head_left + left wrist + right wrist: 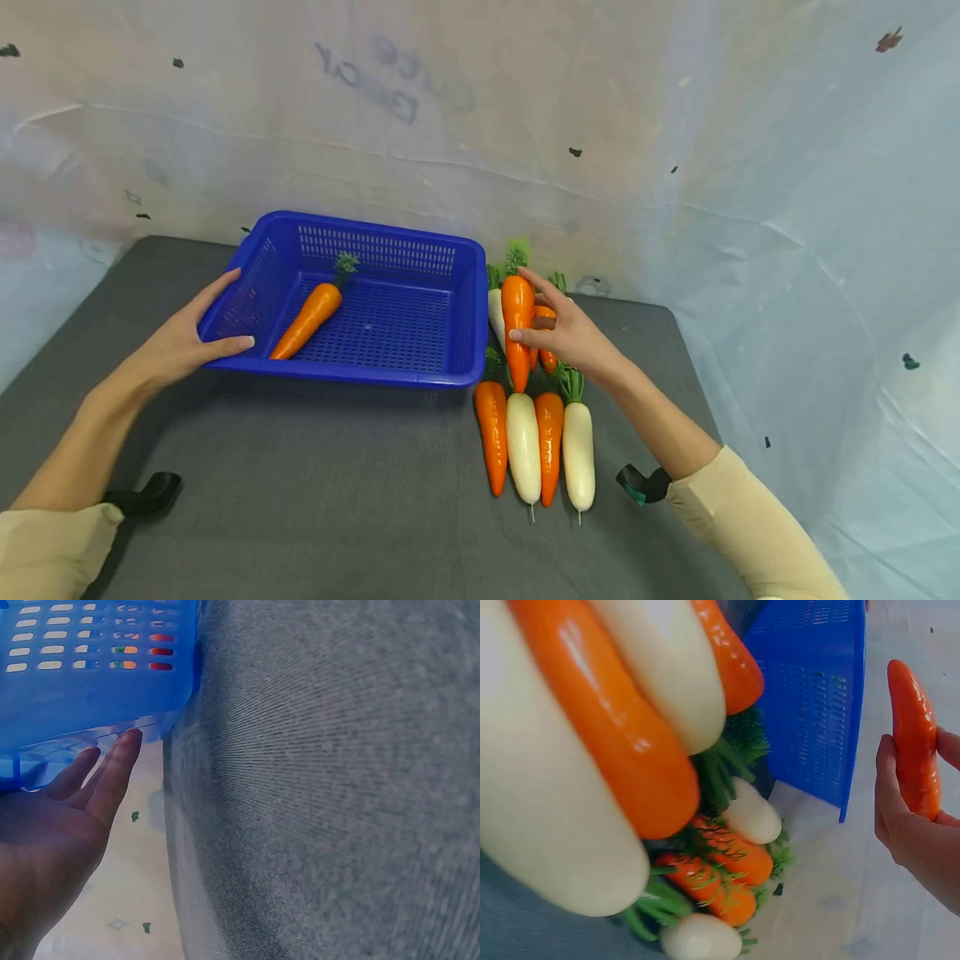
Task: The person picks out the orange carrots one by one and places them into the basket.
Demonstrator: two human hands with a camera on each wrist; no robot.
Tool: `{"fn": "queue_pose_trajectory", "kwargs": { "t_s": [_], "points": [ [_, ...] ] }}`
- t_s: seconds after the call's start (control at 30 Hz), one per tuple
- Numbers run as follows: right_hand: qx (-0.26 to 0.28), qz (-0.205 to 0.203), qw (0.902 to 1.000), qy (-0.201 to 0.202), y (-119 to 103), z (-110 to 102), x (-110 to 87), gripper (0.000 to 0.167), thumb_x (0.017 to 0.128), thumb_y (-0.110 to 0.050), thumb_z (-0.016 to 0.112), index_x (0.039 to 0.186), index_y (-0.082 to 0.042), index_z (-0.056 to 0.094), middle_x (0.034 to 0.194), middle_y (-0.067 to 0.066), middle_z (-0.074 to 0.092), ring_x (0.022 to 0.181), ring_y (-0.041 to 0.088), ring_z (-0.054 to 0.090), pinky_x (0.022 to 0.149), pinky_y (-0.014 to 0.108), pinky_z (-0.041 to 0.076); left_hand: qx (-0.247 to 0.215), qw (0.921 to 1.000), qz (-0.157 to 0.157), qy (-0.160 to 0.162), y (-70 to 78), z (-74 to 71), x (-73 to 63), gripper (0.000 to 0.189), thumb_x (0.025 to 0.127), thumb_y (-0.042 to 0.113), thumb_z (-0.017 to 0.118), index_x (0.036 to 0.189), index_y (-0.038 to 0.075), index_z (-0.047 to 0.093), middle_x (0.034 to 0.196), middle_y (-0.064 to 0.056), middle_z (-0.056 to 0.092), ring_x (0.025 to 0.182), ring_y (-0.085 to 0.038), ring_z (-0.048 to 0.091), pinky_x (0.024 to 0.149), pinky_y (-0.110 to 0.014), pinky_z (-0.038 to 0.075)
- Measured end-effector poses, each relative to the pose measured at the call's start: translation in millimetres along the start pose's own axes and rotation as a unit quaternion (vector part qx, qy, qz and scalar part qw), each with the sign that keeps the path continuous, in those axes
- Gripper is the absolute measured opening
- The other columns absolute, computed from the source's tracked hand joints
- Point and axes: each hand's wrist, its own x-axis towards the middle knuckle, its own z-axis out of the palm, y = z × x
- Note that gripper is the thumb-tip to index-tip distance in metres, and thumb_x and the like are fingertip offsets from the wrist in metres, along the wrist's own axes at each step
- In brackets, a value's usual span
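A blue plastic basket (367,379) stands on the dark table with one carrot (309,321) lying in its left part. My left hand (176,333) spans the basket's near left corner, thumb across the rim. In the left wrist view its straight fingers (112,776) lie along the outer wall. To the right of the basket, my right hand (570,329) pinches another carrot (517,321) between thumb and fingers. This carrot hangs tip down above the pile, its green top (516,257) upward. In the right wrist view the held carrot (913,742) shows apart from the others.
Below the right hand, carrots (491,433) and white radishes (523,442) alternate in a front row. Behind them lie more carrots (739,855) and white radishes (701,937) with green tops. A plastic sheet (570,100) hangs behind and to the right of the table (337,483).
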Motion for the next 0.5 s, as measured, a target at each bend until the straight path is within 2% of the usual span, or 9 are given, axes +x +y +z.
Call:
{"fn": "queue_pose_trajectory", "kwargs": {
  "t_s": [0.17,0.27,0.43,0.5],
  "points": [
    [-0.026,0.008,0.9993,-0.026,-12.5,7.1,14.3,0.087,0.091,-0.028,0.074,0.156,-0.046,0.02,0.158,0.006,0.028,0.134,0.032,0.048,0.1,0.052,0.047,-0.015,0.9997,0.014,-0.015,-3.4,-2.5,1.0,0.102,0.094,0.023,0.068,0.157,0.039,-0.011,0.161,-0.03,-0.007,0.133,-0.063,0.017,0.098,-0.082,0.019],
    [-0.016,0.005,0.9988,-0.045,-19.2,12.9,24.5,0.088,0.091,-0.026,0.074,0.156,-0.046,0.018,0.16,0.005,0.025,0.129,0.03,0.053,0.099,0.052,0.048,-0.02,0.9994,0.016,-0.024,-4.4,-3.4,1.4,0.106,0.093,0.019,0.069,0.158,0.037,-0.012,0.161,-0.03,-0.008,0.131,-0.063,0.019,0.097,-0.082,0.021],
    [0.007,-0.005,0.9976,-0.069,-23.9,23.2,43.6,0.09,0.091,-0.021,0.074,0.157,-0.043,0.016,0.16,0.008,0.024,0.118,0.027,0.062,0.093,0.047,0.054,-0.022,0.9992,0.006,-0.033,-1.8,-4.7,2.3,0.109,0.091,0.019,0.071,0.156,0.041,-0.014,0.162,-0.028,-0.009,0.134,-0.061,0.017,0.099,-0.081,0.02],
    [0.011,-0.007,0.9976,-0.069,-23.8,27.5,50.7,0.09,0.091,-0.02,0.074,0.157,-0.042,0.017,0.16,0.009,0.024,0.119,0.026,0.061,0.09,0.043,0.055,-0.028,0.999,0.003,-0.035,0.0,-5.7,2.5,0.11,0.091,0.019,0.071,0.155,0.044,-0.014,0.162,-0.026,-0.01,0.137,-0.061,0.014,0.1,-0.081,0.018]
  ]
}}
